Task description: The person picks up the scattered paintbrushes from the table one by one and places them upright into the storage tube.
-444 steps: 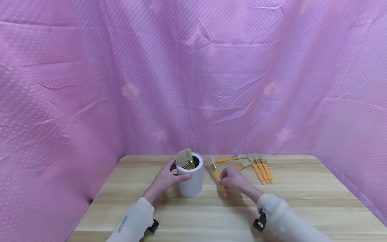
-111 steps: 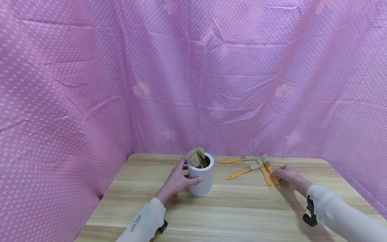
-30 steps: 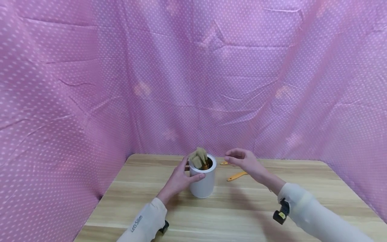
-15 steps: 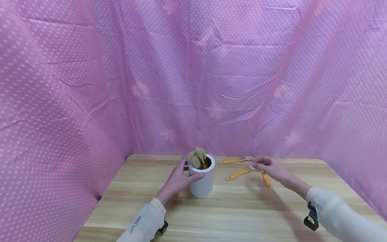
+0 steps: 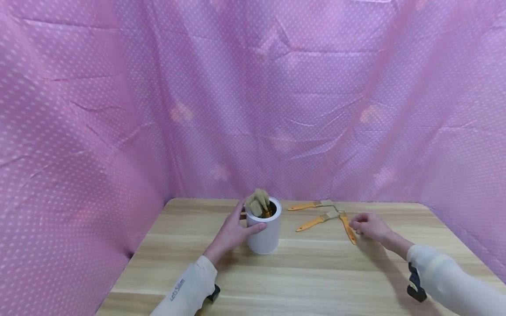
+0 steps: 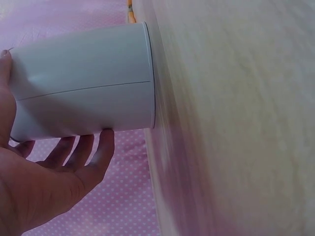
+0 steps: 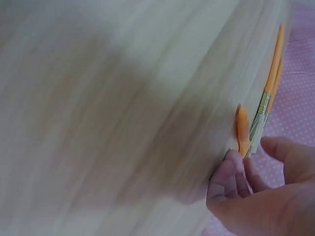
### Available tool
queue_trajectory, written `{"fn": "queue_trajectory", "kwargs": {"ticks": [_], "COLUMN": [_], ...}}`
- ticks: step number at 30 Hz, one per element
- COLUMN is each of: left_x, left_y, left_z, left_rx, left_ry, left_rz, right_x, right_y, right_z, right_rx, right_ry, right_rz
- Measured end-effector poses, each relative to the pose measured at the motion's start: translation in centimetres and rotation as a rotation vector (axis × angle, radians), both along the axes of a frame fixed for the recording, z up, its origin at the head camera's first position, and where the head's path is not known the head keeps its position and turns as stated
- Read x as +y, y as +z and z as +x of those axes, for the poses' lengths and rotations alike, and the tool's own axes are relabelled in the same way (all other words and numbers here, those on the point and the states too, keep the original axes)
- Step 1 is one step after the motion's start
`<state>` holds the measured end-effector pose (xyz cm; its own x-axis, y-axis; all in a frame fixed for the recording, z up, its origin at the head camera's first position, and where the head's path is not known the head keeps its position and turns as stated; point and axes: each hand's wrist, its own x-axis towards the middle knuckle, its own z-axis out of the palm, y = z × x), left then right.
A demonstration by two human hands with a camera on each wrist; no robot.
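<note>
A white cylindrical cup (image 5: 264,235) stands on the wooden table (image 5: 276,276) with several brushes (image 5: 258,202) standing bristles-up inside it. My left hand (image 5: 236,229) grips the cup's side, thumb in front and fingers behind; in the left wrist view the cup (image 6: 83,83) lies against my left hand (image 6: 54,179). My right hand (image 5: 365,224) rests on the table to the right. Its curled fingertips (image 7: 231,164) touch the orange handle of a brush (image 5: 348,227), and the thumb stands apart. The right wrist view shows that brush (image 7: 241,129) just beyond my right hand (image 7: 256,196).
Two more orange-handled brushes lie flat between cup and right hand, one (image 5: 310,205) near the table's far edge and one (image 5: 316,222) closer. Pink dotted cloth (image 5: 253,109) walls in the back and both sides. Bare wood (image 5: 296,285) lies in front.
My right hand left the cup's rim empty, swung right and came down onto the rightmost brush's handle. My left hand has stayed on the cup. Fewer brushes lie on the table than at first.
</note>
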<state>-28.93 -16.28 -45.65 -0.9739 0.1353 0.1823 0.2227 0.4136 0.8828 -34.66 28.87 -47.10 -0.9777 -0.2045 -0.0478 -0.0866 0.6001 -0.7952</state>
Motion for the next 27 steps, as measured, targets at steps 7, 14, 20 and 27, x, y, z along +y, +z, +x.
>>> {"fn": "queue_trajectory", "kwargs": {"ticks": [7,14,20,27], "left_x": [-0.2,0.1,0.1,0.0], "left_y": [0.0,0.0,-0.1,0.0], "left_z": [0.1,0.2,0.4,0.7], "left_rx": [-0.007,-0.013,-0.016,-0.013], "left_ry": [0.007,-0.012,-0.012,-0.005], "left_rz": [0.012,0.021,0.01,0.008], "right_x": [-1.1,-2.0,-2.0,-1.7], "right_y": [-0.6,-0.4,-0.3,-0.4], "right_z": [-0.7,-0.6,-0.4,-0.3], "right_rx": [0.091,0.149,0.093,0.056], "right_ry": [-0.05,-0.07,-0.089,-0.134], "right_rz": [0.161,0.196,0.174,0.13]}}
